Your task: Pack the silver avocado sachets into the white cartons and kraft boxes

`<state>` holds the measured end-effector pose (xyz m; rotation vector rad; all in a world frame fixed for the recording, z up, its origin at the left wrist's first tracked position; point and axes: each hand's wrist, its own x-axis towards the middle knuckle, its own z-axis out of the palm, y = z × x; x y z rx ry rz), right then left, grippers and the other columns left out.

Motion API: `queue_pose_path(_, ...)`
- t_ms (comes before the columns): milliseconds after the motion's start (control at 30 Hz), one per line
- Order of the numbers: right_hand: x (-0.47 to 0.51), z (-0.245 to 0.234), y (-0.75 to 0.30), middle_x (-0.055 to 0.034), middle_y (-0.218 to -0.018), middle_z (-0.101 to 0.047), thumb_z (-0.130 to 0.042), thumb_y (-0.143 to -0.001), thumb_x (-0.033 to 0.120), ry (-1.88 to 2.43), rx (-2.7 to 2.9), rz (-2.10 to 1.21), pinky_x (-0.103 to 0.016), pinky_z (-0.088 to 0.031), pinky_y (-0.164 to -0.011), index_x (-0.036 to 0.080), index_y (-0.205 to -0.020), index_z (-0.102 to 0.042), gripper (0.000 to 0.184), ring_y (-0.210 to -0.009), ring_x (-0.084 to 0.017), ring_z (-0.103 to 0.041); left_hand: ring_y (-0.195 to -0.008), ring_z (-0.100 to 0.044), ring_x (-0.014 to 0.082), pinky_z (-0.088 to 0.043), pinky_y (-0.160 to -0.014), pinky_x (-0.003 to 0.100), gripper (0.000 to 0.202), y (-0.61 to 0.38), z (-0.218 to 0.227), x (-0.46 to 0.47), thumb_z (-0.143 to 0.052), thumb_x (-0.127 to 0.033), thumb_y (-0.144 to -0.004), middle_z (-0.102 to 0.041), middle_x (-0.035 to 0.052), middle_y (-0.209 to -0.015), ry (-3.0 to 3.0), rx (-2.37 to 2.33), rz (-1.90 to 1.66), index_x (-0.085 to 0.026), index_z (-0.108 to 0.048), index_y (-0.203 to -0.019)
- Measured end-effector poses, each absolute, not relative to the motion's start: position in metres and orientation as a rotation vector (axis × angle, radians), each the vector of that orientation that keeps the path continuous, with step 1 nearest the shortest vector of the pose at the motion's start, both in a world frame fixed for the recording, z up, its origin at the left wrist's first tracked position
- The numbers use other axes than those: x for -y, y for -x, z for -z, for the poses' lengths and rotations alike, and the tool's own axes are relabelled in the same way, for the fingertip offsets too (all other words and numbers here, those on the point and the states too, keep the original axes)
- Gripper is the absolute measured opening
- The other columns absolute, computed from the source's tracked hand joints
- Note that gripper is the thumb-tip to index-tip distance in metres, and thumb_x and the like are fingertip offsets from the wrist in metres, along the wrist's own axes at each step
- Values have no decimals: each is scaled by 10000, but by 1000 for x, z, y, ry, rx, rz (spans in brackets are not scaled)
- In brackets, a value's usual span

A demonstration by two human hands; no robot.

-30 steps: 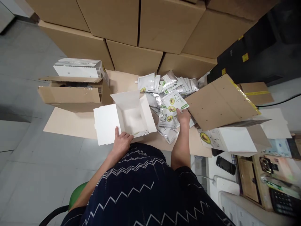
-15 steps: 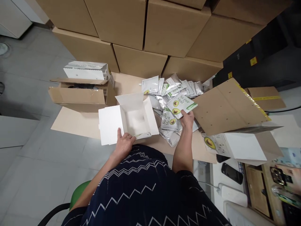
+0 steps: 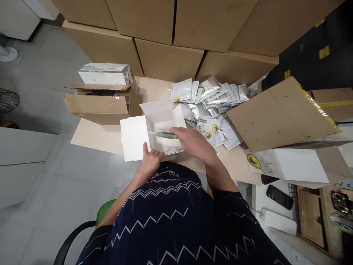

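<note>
An open white carton [image 3: 134, 139] stands on the table in front of me, its flaps spread. My left hand [image 3: 151, 163] grips its near left edge, one finger stretched along the side flap and the others bent at the near wall. Pinched in my right hand [image 3: 194, 143] is a flat food pouch [image 3: 165, 135] with green print, held edge-up inside the carton's opening. Another pouch edge shows along the near wall. Just right of the carton lies a heap of silver and white pouches [image 3: 211, 132], some printed with avocados.
Stacked brown cardboard boxes [image 3: 168, 60] wall off the back. At left sit an open brown box [image 3: 96, 108] and a white printed carton [image 3: 104, 75]. An opened carton [image 3: 303, 165] with a raised brown flap [image 3: 284, 114] stands right, near a phone [image 3: 280, 197].
My right hand has carried the pouch leftward from above the heap into the carton, turning it edge-up. My left hand stays at the carton's near edge. The view has shifted slightly.
</note>
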<state>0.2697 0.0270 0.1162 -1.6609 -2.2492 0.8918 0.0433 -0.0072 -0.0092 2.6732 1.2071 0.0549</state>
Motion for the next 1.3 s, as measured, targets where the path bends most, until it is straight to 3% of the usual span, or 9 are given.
queue_pose_path(133,-51,-88,-234,-142,-1009,-710,-410,-938,78,1719,2670,-973,-296,-395,-675,134,-1127,-650,310,-817,-207,-634,-757,-611,220,-96,-1136,757,310,-43,11,8,-441,-44,-901,-694,39,-761,-2689,-1219,-76,-193,-711,-930)
queue_pose_path(333,-62,-46,-210,-159,-1019,-741,-446,-952,130,1628,2889,-1212,-300,-434,-724,113,-1039,-718,286,-929,-244,-686,-812,-617,228,-144,-1148,717,265,-44,12,11,-438,-119,-952,-684,50,-788,-2682,-1265,-108,-188,-694,-947)
queue_pose_path(500,-57,-30,-214,-163,-1099,-736,-451,-979,197,1622,2817,-1246,-299,-462,-777,120,-1094,-709,292,-1003,-257,-695,-1043,-612,300,-321,-1101,588,224,-44,8,14,-518,-266,-957,-678,167,-1110,-2620,-1421,-149,-175,-675,-1089)
queue_pose_path(600,-51,-31,-215,-171,-1124,-729,-430,-993,197,1668,2741,-1261,-303,-476,-808,116,-1165,-679,313,-1036,-261,-694,-1278,-510,362,-247,-1138,620,440,-41,5,12,-563,-284,-934,-579,223,-1359,-2590,-1447,-204,-152,-542,-1352)
queue_pose_path(733,-36,-49,-220,-180,-1118,-722,-524,-972,248,1637,2652,-1306,-322,-495,-839,100,-1126,-678,264,-1040,-278,-689,-1276,-525,360,-107,-1143,723,441,-38,7,8,-519,-266,-959,-669,201,-1241,-2574,-1314,-185,-128,-515,-1377)
queue_pose_path(833,-21,-70,-244,-127,-1134,-722,-524,-974,274,1477,2298,-1372,-317,-504,-871,150,-1113,-678,242,-1039,-230,-682,-1162,-589,321,-84,-1134,742,308,-37,9,7,-496,-264,-977,-724,147,-1089,-2578,-1258,-160,-174,-622,-1243)
queue_pose_path(933,-7,-71,-284,-64,-957,-740,-493,-984,408,1434,1634,-1397,-279,-533,-757,177,-1035,-680,301,-831,-157,-694,-1064,-612,286,-88,-1125,748,281,-39,8,7,-478,-249,-988,-731,115,-1005,-2580,-1246,-156,-202,-655,-1201)
queue_pose_path(1133,20,20,-341,-15,-651,-621,-589,-908,501,1913,620,-1236,-230,-494,-538,159,-774,-601,368,-543,-114,-588,-1023,-598,268,-87,-1118,754,297,-41,6,5,-460,-210,-986,-727,86,-942,-2590,-1234,-153,-235,-667,-1198)
queue_pose_path(1300,38,80,-337,-53,-771,-679,-621,-892,536,1687,64,-1500,-287,-590,-689,187,-868,-550,357,-687,-156,-683,-1021,-597,285,-102,-1104,777,314,-42,7,4,-468,-204,-976,-721,106,-965,-2591,-1243,-122,-213,-651,-1231)
